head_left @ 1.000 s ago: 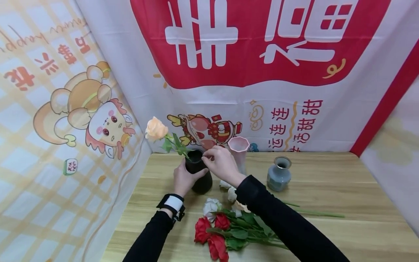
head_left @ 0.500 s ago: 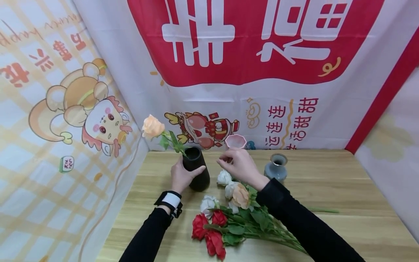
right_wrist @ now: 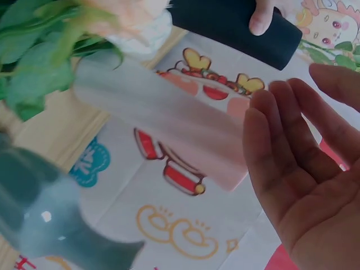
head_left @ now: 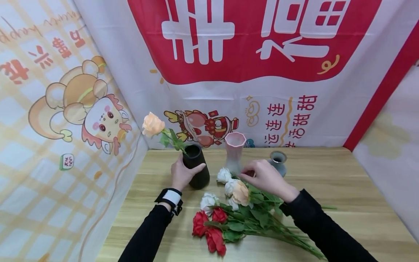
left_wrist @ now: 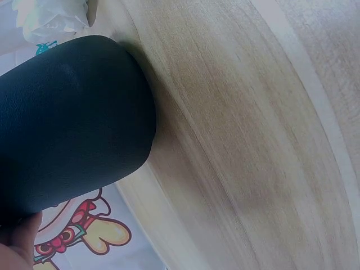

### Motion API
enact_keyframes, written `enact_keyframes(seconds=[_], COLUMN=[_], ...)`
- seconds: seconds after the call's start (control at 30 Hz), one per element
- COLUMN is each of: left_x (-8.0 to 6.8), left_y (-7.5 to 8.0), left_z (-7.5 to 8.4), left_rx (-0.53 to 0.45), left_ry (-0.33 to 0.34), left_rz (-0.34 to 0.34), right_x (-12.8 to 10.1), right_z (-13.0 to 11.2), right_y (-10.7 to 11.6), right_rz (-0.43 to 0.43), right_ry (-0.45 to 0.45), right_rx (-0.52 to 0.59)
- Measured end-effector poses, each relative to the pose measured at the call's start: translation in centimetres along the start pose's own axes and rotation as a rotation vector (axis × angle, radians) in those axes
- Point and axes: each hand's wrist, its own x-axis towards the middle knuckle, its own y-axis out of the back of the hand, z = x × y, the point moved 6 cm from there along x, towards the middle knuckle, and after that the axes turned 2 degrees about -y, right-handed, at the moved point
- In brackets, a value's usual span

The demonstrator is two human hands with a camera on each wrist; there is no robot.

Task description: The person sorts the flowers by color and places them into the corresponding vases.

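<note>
My left hand (head_left: 182,174) grips the black vase (head_left: 200,177), thumb across its front; in the left wrist view the vase (left_wrist: 79,118) fills the left side. One peach rose (head_left: 153,124) stands in it, leaning left over the rim. My right hand (head_left: 266,179) hovers above the flower pile, near the white roses (head_left: 224,175) and the loose peach rose (head_left: 240,193). The right wrist view shows that hand (right_wrist: 309,152) with bent, relaxed fingers and nothing between them. Several red roses (head_left: 215,241) lie at the front of the pile, their green stems pointing right.
Behind the pile stands a pink-and-white vase (head_left: 235,149). A blue-grey vase (head_left: 278,158) stands to its right, partly behind my right hand. A printed cloth (head_left: 203,94) hangs behind the wooden table (head_left: 343,182), and another (head_left: 49,182) covers the left side.
My right hand has left the black vase's rim and moved right and down over the flower pile. The left hand keeps its hold on the vase; the peach rose stays in it.
</note>
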Motion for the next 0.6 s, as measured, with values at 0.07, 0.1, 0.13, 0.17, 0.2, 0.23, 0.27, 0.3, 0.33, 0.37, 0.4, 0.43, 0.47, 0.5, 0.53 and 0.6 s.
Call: enact_keyframes(seconds=[0.07,0.1,0.13,0.17,0.2,0.23,0.27,0.3,0.33,0.37,0.4,0.43,0.47,0.5,0.53,0.6], left_x=[-0.1,-0.1,-0.2,-0.2,-0.2,-0.2,-0.2,-0.2,-0.1,-0.1,-0.1,0.0,0.0,0.0,0.1,0.2], left_y=[-0.3,-0.4,-0.5,-0.6,-0.6,-0.6,-0.5,-0.3,-0.2,-0.1,0.0,0.1,0.2,0.2,0.2,0.3], left_z=[0.0,-0.1,-0.1,-0.1,-0.1,-0.1,-0.1,-0.1,0.0,-0.1,-0.1,-0.1,-0.1,-0.1,0.0,0.1], left_rx=[0.004,0.008,0.009,0.01,0.01,0.01,0.007,0.005,0.006,0.008,0.012,0.016,0.02,0.023,0.025,0.026], left_ry=[0.0,0.0,0.001,0.001,0.001,0.001,0.0,-0.001,0.0,0.001,0.003,0.003,0.004,0.005,0.003,-0.006], left_rz=[-0.017,-0.026,-0.033,-0.037,-0.035,-0.03,-0.022,-0.016,-0.012,-0.011,-0.01,-0.01,-0.009,-0.009,-0.009,-0.005], right_x=[-0.8,-1.3,-1.7,-2.1,-2.5,-2.8,-3.2,-3.5,-3.9,-4.2,-4.6,-4.9,-5.2,-5.5,-5.8,-6.5], right_z=[0.6,0.9,1.2,1.5,1.8,2.1,2.4,2.6,2.9,3.1,3.4,3.7,4.0,4.3,4.6,5.4], right_y=[0.0,0.0,-0.1,-0.1,-0.1,-0.2,-0.3,-0.4,-0.4,-0.4,-0.5,-0.7,-0.8,-0.9,-1.0,-1.4], right_rz=[-0.01,-0.014,-0.019,-0.02,-0.02,-0.02,-0.019,-0.019,-0.02,-0.024,-0.032,-0.039,-0.043,-0.043,-0.04,-0.025], right_ry=[-0.008,-0.016,-0.024,-0.026,-0.03,-0.035,-0.038,-0.042,-0.045,-0.05,-0.058,-0.064,-0.069,-0.075,-0.084,-0.097], right_rx=[-0.006,-0.01,-0.01,-0.01,-0.01,-0.007,-0.007,-0.004,-0.001,0.003,0.005,0.002,-0.008,-0.019,-0.035,-0.093])
